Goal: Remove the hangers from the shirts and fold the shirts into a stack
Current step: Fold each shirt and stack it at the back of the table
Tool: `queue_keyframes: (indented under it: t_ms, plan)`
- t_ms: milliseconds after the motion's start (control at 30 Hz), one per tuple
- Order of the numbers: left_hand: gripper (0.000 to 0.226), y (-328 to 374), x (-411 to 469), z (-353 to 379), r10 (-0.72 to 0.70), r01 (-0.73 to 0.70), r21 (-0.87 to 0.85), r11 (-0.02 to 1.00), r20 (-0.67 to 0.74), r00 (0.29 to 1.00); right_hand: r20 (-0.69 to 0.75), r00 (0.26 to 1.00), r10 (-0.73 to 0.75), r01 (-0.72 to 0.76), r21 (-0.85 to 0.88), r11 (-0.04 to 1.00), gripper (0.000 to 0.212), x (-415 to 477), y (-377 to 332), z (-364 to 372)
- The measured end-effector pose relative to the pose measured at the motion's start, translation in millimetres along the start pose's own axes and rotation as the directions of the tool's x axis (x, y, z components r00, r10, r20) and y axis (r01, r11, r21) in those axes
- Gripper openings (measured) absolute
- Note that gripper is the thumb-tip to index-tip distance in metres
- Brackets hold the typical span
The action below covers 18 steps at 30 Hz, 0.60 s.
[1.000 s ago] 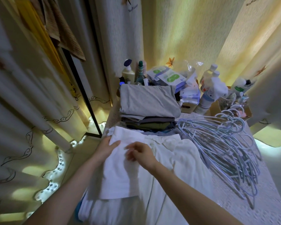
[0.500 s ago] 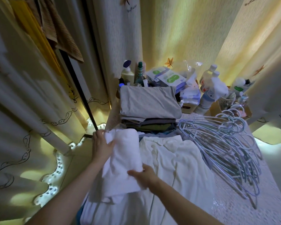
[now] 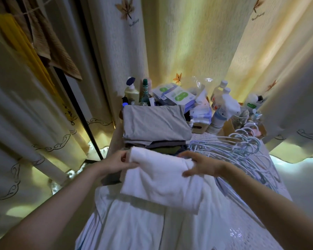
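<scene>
white folded shirt (image 3: 163, 179), one, held above tabletop (image 3: 242, 237), just in front of stack (image 3: 155, 123). long axis runs left-right, rounded fold toward stack. left hand (image 3: 116, 162) pinches left end, thumb on top. right hand (image 3: 201, 166) grips right end, fingers curled over. second white shirt (image 3: 148, 226) spread flat beneath. stack: grey piece topmost, darker layers under, count unclear. pale blue hangers (image 3: 242, 150) heaped at right, too tangled to count.
</scene>
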State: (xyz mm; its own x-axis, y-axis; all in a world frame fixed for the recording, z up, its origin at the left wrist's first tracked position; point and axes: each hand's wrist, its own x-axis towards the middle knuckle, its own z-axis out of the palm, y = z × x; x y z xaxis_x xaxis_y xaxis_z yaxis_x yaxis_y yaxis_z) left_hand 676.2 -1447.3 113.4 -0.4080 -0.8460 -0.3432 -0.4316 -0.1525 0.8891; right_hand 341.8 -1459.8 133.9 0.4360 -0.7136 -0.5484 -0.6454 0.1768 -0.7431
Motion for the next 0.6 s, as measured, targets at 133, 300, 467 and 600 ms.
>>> queue_keyframes:
  t_ms: [133, 300, 467, 600]
  plan:
    - [0.031, 49.2, 32.6, -20.4, -0.007, -0.071, -0.243, 0.968, -0.306, 0.952, -0.430, 0.903, 0.021, 0.193, 0.448, 0.873, 0.073, 30.6, -36.4, -48.8]
    - [0.048, 95.2, 97.0, -59.7, -0.002, -0.183, -0.164, 0.969, -0.751, 0.661, -0.437, 0.899, -0.007, 0.313, 0.634, 0.707, 0.067, 74.4, -84.6, -100.2]
    - [0.052, 66.9, 132.8, -68.7, 0.011, -0.087, -0.073, 0.994, -0.698, 0.716, -0.411, 0.906, -0.098, 0.275, 0.399, 0.875, 0.058, 117.3, -82.6, -104.5]
    - [0.034, 17.2, 129.8, -55.6, 0.011, 0.128, 0.198, 0.972, -0.580, 0.815, -0.462, 0.881, -0.105, 0.155, 0.071, 0.985, 0.050, 138.4, -51.4, -80.7]
